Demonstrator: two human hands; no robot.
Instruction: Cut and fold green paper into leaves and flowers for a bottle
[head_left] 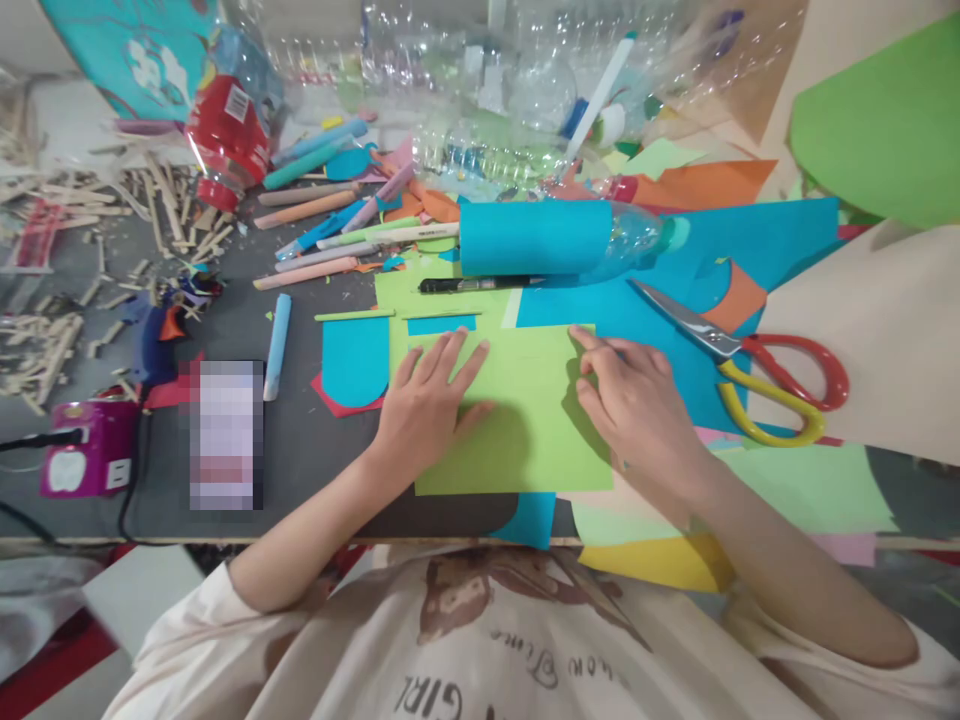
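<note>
A light green sheet of paper [525, 420] lies flat before me. My left hand [424, 400] rests on its left part, palm down, fingers spread. On the right side, my right hand [634, 405] touches the sheet's top edge with the tip of a stretched index finger; the other fingers are bent, and no grip on the paper shows. Beyond the sheet are a black pen [480, 285] and a plastic bottle [637, 238] wrapped in blue paper. Left of my left hand sits a blue paper piece with a rounded bottom [356, 360]. Scissors [750, 350] with red and yellow handles lie partly open at right.
A phone [225, 435], a blue glue stick [277, 347], a purple box [88, 448] with a cable and a blue glue gun [154, 335] are at left. Wooden bits [52, 350] lie beyond. Clear bottles [487, 150] crowd the back. Blue paper [780, 240] spreads right.
</note>
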